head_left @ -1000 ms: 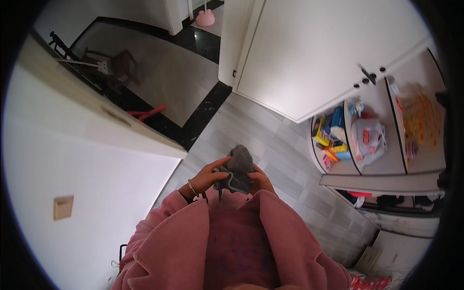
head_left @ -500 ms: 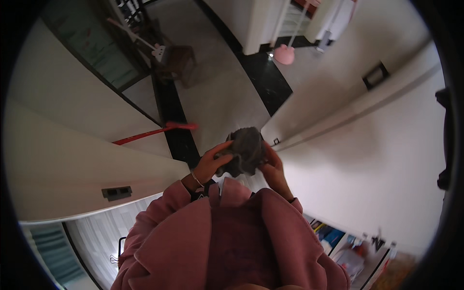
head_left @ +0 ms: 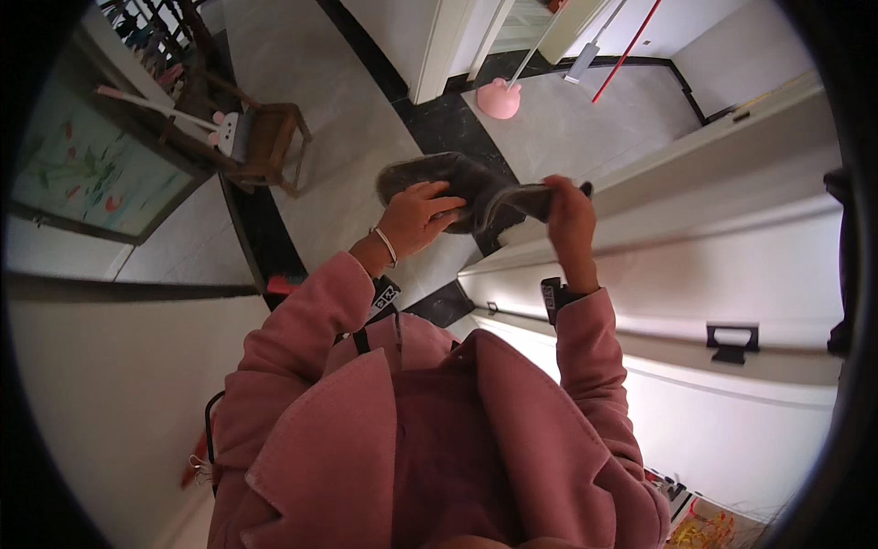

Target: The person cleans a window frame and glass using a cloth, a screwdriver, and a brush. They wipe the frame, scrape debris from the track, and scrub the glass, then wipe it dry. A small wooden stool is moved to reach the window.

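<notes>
Both hands grip grey cloth (head_left: 476, 194), held up mid-frame over floor: left hand (head_left: 416, 218) fingers clamped on left part, right hand (head_left: 567, 215) pinching right end. Cloth underside hidden; far pink thing (head_left: 499, 99) hard to ID.

Pale tiled floor (head_left: 329, 82) runs ahead, crossed by a black band (head_left: 439, 114). A wooden chair (head_left: 270, 142) stands at the left, beside a framed painting of plants (head_left: 69, 169). A pink round base (head_left: 500, 99) sits on the floor near the doorway, with a red pole (head_left: 631, 46) slanting above it. White cabinet handle (head_left: 732, 334) shows at the right.
</notes>
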The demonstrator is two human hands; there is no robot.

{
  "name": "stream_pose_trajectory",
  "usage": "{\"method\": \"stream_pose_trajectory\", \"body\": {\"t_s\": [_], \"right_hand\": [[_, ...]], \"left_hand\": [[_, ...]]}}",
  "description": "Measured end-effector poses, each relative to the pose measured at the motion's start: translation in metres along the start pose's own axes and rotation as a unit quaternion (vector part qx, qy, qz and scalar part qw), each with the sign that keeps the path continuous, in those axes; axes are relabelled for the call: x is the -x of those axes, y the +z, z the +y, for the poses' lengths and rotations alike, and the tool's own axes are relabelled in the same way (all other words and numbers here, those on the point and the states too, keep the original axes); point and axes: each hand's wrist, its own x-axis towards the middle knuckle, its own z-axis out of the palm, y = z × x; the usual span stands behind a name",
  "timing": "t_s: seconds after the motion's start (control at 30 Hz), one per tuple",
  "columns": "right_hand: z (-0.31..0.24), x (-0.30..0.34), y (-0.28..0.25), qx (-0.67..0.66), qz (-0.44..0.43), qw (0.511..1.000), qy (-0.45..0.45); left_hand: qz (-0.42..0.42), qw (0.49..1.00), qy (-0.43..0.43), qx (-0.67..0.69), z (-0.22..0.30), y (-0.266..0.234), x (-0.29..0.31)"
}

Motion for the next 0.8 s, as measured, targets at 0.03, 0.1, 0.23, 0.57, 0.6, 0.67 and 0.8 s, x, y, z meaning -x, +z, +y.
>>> {"method": "stream_pose_trajectory", "body": {"t_s": [0.03, 0.1, 0.23, 0.57, 0.6, 0.67, 0.8], "right_hand": [[0.012, -0.027, -0.005, -0.144, 0.076, 0.982, 0.093], [0.032, -0.072, -0.003, -0.234, 0.235, 0.94, 0.083], [0.08, -0.131, 0.039, -0.069, 0.048, 0.996, 0.013], [0.296, -0.228, 0.152, -0.28, 0.13, 0.853, 0.42], [0.299, -0.236, 0.164, -0.358, 0.201, 0.812, 0.415], [0.292, -0.26, 0.197, -0.368, 0.106, 0.818, 0.429], [0.264, -0.318, 0.248, -0.321, -0.027, 0.837, 0.443]], "left_hand": [[0.062, 0.997, -0.007, 0.046, -0.016, -0.002, -0.021], [0.135, 0.977, -0.015, 0.163, -0.054, -0.005, -0.052], [-0.098, 0.984, -0.064, 0.134, -0.135, 0.022, -0.051], [0.295, 0.675, -0.622, 0.265, -0.406, -0.081, 0.08], [0.34, 0.657, -0.627, 0.243, -0.424, -0.105, 0.088], [0.414, 0.622, -0.62, 0.241, -0.463, -0.159, 0.098], [0.521, 0.62, -0.571, 0.136, -0.54, -0.247, 0.119]]}}
